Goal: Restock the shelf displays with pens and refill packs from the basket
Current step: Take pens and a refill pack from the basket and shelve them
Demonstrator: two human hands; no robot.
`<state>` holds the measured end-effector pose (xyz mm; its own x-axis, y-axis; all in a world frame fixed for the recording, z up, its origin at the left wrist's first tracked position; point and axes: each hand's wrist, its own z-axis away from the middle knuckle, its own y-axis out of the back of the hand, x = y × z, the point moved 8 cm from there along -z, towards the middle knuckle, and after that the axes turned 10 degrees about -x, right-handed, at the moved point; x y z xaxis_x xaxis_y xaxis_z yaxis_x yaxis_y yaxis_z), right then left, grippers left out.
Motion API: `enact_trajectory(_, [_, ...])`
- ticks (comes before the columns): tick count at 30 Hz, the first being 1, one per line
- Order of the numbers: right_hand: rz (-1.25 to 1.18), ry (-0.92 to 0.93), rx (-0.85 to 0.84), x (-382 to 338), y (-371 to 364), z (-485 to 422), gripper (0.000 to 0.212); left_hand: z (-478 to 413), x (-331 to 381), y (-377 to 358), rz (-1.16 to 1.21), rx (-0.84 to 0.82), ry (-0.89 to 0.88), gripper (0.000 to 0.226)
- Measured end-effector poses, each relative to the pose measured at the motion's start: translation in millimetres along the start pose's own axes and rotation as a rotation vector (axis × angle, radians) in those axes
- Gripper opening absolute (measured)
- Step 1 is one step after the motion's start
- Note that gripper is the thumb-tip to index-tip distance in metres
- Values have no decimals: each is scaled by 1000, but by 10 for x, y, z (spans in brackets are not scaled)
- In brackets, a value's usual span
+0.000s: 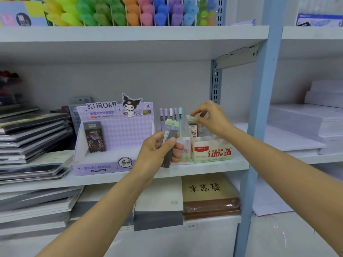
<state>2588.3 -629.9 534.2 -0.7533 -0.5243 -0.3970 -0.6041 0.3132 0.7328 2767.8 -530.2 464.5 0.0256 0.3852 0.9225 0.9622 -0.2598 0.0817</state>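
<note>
Partly, fingers are hiding the refill packs [171,133] that the left hand [154,151] is gripping; at its two o'clock, the right hand [211,117] is pinching another pack [193,129] standing in the display box [213,153], its label too blurred to read.

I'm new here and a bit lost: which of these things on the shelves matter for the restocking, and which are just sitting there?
In the job: left hand gripping refill packs; right hand pinching single pack at white box; purple box; pens.
Lying about: notebook stacks; highlighters; brown book; paper stacks.
</note>
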Motion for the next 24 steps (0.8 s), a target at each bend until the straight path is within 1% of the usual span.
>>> enact_trajectory(2, [-39,3,65,-71,117,44,15,12,10,-7,7,-3,0,13])
enact_trajectory(3, [-135,22,64,-127,151,75,14,13,19,-9,7,3,-3,13])
enact_trajectory(4, [-288,34,27,-191,149,114,14,11,28,-11,3,13,-7,14])
enact_trajectory(5, [-448,34,-41,-265,118,163,18,8,37,-18,-3,23,-11,14])
enact_trajectory(6, [-557,26,-126,-345,73,220,24,3,47,-33,-9,30,-15,14])
enact_trajectory(7, [-592,24,-221,-431,11,278,29,-3,59,-57,-12,33,-20,13])
enact_trajectory(9, [-580,50,-392,-606,-110,398,31,-5,87,-111,-37,46,-35,12])
enact_trajectory(10, [-590,67,-436,-669,-139,441,29,-7,98,-133,-65,55,-42,13])
enact_trajectory(11, [-618,73,-444,-700,-133,469,29,-13,108,-155,-92,60,-45,15])
enact_trajectory(13, [-679,56,-409,-681,-61,492,30,-26,125,-191,-126,52,-37,19])
enact_trajectory(15, [-703,34,-368,-598,37,486,30,-41,150,-234,-136,18,-37,17])
enact_trajectory(17, [-695,11,-338,-488,134,463,21,-50,197,-261,-208,16,-69,18])
enact_trajectory(18, [-687,-2,-313,-425,193,447,14,-47,226,-257,-306,42,-101,25])
enact_trajectory(19, [-675,-15,-276,-358,265,432,14,-33,259,-250,-434,81,-140,33])
enact_trajectory(21, [-643,-32,-177,-219,442,408,25,18,331,-254,-715,158,-228,42])
enact_trajectory(22, [-610,-30,-113,-151,544,400,27,39,346,-272,-844,176,-262,43])
enact_trajectory(24, [-496,-15,21,-28,734,392,25,50,311,-353,-1072,152,-289,46])
